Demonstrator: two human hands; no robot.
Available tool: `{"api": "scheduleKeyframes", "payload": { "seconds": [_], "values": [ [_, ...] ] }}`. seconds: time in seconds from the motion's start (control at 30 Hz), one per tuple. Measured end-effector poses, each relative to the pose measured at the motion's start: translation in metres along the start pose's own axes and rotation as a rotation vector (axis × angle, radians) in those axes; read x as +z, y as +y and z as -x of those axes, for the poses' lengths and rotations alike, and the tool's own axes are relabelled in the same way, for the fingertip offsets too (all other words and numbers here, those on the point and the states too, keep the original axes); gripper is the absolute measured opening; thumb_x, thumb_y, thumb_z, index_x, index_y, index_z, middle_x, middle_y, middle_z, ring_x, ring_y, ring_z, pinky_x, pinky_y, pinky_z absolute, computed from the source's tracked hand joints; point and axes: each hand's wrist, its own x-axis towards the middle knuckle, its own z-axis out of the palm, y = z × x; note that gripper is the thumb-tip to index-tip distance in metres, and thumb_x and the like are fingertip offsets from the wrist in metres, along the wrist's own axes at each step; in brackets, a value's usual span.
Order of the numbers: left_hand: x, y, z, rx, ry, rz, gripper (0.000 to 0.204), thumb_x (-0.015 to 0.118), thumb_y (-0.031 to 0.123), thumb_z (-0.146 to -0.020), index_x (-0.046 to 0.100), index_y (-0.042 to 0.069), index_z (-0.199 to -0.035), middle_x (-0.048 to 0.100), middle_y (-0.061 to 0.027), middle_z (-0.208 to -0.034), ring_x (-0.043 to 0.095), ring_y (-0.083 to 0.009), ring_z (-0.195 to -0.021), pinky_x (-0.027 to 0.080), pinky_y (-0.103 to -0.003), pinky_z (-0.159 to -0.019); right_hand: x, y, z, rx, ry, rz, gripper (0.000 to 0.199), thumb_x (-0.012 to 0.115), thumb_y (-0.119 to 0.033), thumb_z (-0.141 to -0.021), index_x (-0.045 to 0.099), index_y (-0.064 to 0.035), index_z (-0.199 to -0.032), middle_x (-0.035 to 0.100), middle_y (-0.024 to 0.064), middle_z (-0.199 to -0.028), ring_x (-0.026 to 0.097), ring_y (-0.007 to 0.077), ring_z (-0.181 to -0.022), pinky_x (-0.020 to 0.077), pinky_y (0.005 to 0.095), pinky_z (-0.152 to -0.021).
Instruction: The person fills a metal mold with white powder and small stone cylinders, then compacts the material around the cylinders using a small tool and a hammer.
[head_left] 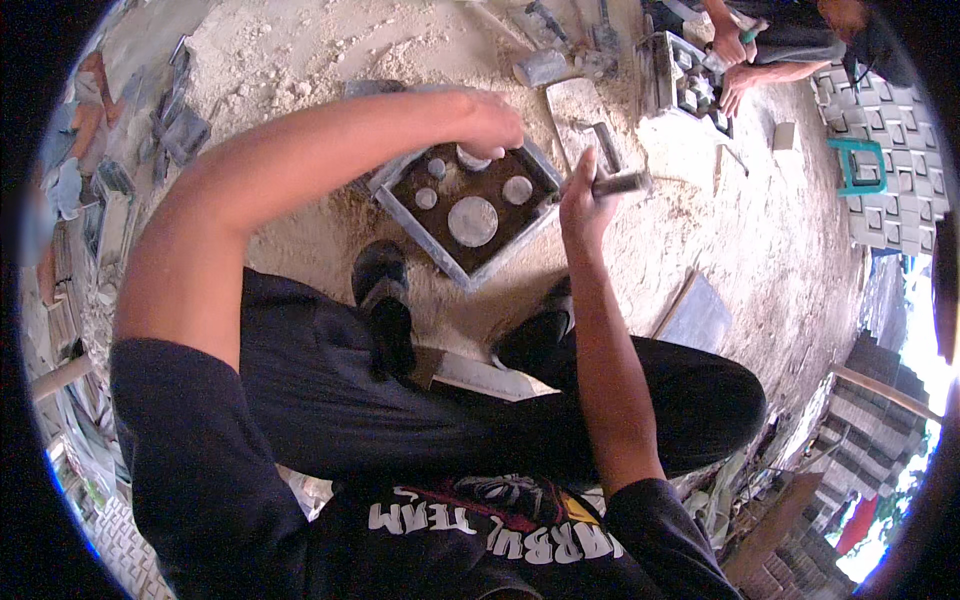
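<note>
A square wooden frame [425, 243] packed with dark sand [440, 212] sits on the ground in front of my feet. Pale round pieces lie in the sand: a large disc [473, 221], a smaller disc [517, 190] and several others. My left hand [490, 125] is closed at the frame's far side, fingertips down beside another pale round piece [470, 158]; whatever it pinches is hidden. Just right of the frame, my right hand [586, 205] grips a short dark cylindrical tool [624, 183], whose end sticks out to the right.
Beyond my right hand lies a board [572, 108] with an angled metal piece [604, 142]. Another person's hands [735, 70] work over a second filled frame [672, 75] at the far right. Loose pale sand [270, 60] covers the ground. A grey flat board [695, 315] lies near my right knee.
</note>
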Motion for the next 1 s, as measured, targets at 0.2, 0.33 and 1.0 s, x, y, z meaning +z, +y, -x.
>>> {"api": "scheduleKeyframes", "payload": {
  "seconds": [0.2,0.33,1.0],
  "values": [
    [-0.004,-0.004,0.0,-0.087,-0.043,-0.014,0.015,0.064,0.013,-0.069,0.066,0.007,-0.083,0.065,-0.0127,-0.091,0.062,-0.03,-0.093,0.046,-0.051,-0.085,-0.008,-0.033,-0.015,-0.115,0.013,-0.234,0.044,0.053,-0.029,-0.095,0.04,-0.0125,-0.056,0.037,-0.0044,-0.049,0.033,0.0058,-0.042,0.0236,0.0243,-0.04],
    [-0.006,-0.004,0.002,-0.082,0.022,-0.01,0.018,0.067,0.018,-0.072,0.066,0.007,-0.085,0.065,-0.0128,-0.091,0.063,-0.0301,-0.092,0.048,-0.049,-0.083,-0.002,-0.033,-0.011,-0.17,0.019,-0.157,0.038,0.052,-0.028,-0.095,0.042,-0.0122,-0.062,0.039,-0.0042,-0.052,0.034,0.0055,-0.043,0.0248,0.0234,-0.041],
    [-0.022,-0.004,0.006,-0.175,-0.058,0.038,0.031,0.065,0.034,-0.078,0.067,0.007,-0.092,0.066,-0.0151,-0.092,0.063,-0.0334,-0.092,0.047,-0.053,-0.083,-0.004,-0.048,-0.002,-0.105,0.098,0.033,0.045,0.049,-0.032,-0.096,0.045,-0.004,-0.061,0.039,-0.0003,-0.053,0.035,0.0097,-0.051,0.0285,0.0301,-0.046]
  ]
}}
